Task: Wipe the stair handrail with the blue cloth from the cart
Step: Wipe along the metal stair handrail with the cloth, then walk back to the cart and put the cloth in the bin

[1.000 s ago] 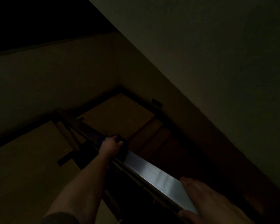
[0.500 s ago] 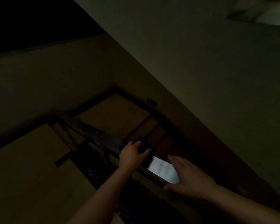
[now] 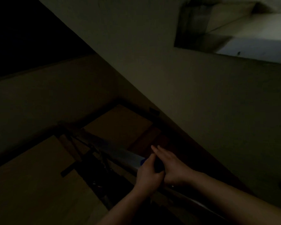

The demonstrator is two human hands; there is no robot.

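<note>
The stairwell is very dark. A flat metal handrail (image 3: 125, 154) slopes down from lower right to a post at centre left. My left hand (image 3: 148, 173) is closed on the blue cloth (image 3: 142, 161), pressing it onto the rail; only a small blue edge and a dark fold show between my hands. My right hand (image 3: 170, 166) lies flat just to the right of it, fingers stretched out and together, touching the left hand and the cloth. The rail under both hands is hidden.
A pale wall (image 3: 201, 103) rises on the right of the stairs. Brown steps (image 3: 149, 140) descend to a tan landing (image 3: 120, 125). Dark railing bars (image 3: 94, 159) drop left of the handrail. A lit opening (image 3: 258, 47) shows at top right.
My left hand slid the cloth up the rail toward me, from far down near the post. My right hand moved forward along the rail until it met the left hand.
</note>
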